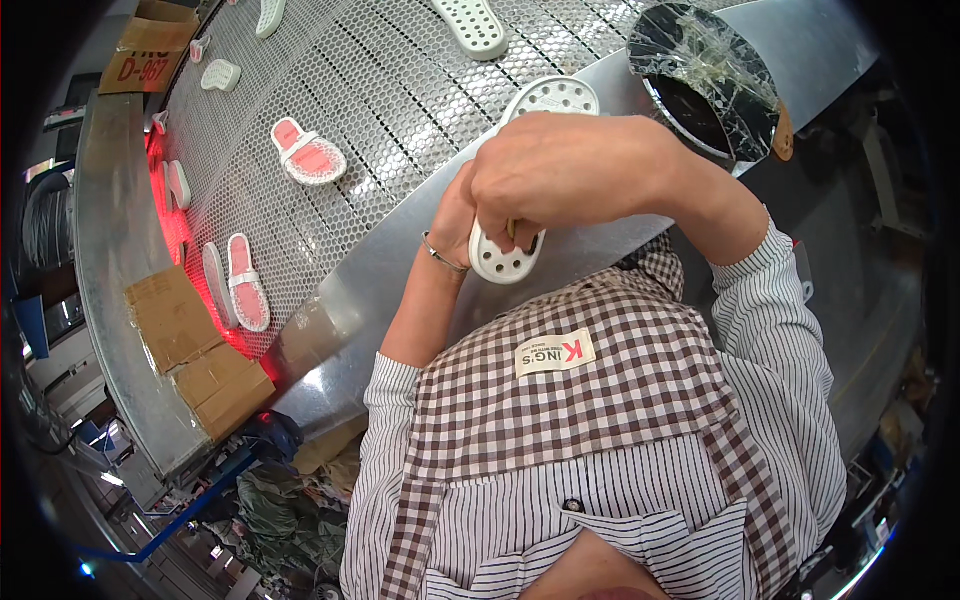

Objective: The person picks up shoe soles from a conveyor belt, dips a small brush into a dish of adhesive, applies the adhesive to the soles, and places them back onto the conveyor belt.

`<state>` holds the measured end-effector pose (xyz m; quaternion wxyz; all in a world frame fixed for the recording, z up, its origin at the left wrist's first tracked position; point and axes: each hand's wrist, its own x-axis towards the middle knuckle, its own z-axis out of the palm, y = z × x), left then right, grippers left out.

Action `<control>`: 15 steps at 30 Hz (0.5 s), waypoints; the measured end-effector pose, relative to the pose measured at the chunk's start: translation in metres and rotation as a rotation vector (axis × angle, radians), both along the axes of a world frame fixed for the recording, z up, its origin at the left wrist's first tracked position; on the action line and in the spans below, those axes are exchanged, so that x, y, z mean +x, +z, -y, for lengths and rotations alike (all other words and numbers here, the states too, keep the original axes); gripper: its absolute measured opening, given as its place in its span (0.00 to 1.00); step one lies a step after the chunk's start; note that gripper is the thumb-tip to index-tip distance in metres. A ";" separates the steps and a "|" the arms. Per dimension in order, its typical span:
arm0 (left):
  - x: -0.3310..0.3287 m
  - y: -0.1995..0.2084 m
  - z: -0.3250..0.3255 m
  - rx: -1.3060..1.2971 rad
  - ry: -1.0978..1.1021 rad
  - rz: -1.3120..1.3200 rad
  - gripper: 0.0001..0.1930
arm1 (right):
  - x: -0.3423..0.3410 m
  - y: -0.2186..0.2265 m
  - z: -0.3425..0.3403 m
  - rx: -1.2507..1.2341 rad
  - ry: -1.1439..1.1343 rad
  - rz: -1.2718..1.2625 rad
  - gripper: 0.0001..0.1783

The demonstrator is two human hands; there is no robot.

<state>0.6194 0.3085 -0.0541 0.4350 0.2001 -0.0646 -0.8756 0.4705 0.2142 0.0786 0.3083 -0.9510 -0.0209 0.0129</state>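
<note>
A white shoe sole [503, 264] dotted with round holes is held over the metal ledge, just beyond my apron. My left hand [457, 222] grips it from the left side, its fingers mostly hidden behind the other hand. Across the sole's middle lies my right hand [570, 170], closed round a thin brownish handle [512, 230]. A dark end at the sole's surface looks like a small brush's bristles, though the fingers cover most of the tool. The sole's far end shows beyond my right knuckles.
A mesh conveyor belt carries a pink-and-white sandal [308, 155], a pair of sandals [248, 290] and a white sole [470, 25]. To the right sits a round dark dish [690, 75] with a cracked glossy surface and a wooden handle [785, 135]. Cardboard [185, 335] lines the left edge.
</note>
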 end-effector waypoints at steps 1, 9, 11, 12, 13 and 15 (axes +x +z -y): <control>-0.003 -0.001 0.001 0.073 0.013 0.075 0.27 | -0.010 -0.002 0.009 0.005 0.003 0.009 0.04; -0.011 -0.009 0.007 0.088 0.083 0.143 0.28 | -0.060 -0.020 0.038 0.035 -0.228 0.429 0.04; -0.014 -0.009 0.008 0.083 0.148 0.100 0.32 | -0.084 -0.023 0.038 0.084 -0.320 0.544 0.05; -0.012 -0.007 0.009 0.119 0.156 0.174 0.35 | -0.098 -0.026 0.036 0.119 -0.431 0.556 0.06; -0.013 -0.006 0.009 0.071 0.180 0.102 0.35 | -0.112 -0.028 0.034 0.182 -0.542 0.644 0.07; -0.011 -0.002 0.007 0.011 0.226 0.075 0.35 | -0.136 -0.035 0.028 0.171 -0.758 0.660 0.07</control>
